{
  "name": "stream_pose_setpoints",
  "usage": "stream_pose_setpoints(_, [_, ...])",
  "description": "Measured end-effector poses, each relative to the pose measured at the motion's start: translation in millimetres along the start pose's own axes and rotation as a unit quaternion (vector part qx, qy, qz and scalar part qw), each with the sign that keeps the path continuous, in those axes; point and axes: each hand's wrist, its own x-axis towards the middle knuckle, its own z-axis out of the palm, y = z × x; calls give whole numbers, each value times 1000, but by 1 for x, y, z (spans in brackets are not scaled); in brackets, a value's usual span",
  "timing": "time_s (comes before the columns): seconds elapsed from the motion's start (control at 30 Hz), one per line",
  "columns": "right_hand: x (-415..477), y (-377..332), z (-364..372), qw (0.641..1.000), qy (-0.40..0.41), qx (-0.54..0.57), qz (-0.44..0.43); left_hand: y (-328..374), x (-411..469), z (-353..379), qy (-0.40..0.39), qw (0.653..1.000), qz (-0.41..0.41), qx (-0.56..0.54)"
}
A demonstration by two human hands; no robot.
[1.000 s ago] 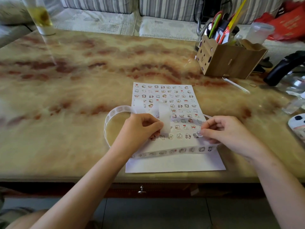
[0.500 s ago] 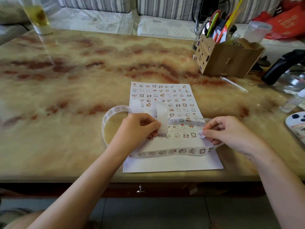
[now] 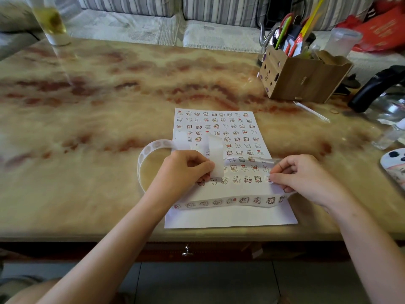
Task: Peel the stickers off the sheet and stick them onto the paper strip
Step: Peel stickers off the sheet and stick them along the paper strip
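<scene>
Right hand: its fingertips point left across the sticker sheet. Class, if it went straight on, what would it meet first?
The right hand would likely meet the paper strip end that the left hand pinches above the sticker sheet; height is unclear.

One wide-angle view looks from the person's head, forward and steeply down across the marble table (image 3: 87, 110). It sits close over both forearms, which enter from the bottom corners. The left hand (image 3: 186, 170) and right hand (image 3: 306, 178) meet just below centre at the paper strip (image 3: 230, 201) and sticker sheet (image 3: 219, 126). The table's near edge and the floor (image 3: 197, 281) fill the bottom, a striped sofa (image 3: 219, 9) the top, and the table's edges bow outward at the sides
</scene>
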Motion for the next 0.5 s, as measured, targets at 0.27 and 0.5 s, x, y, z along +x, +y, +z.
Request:
stream_pose_setpoints(0.27, [-1,0,4,999,29,-25,-17,-1,1,0,-3,1000,2,4])
stream_pose_setpoints(0.5, [-1,2,5,997,49,-59,-32,-2,2,0,-7,1000,-2,5])
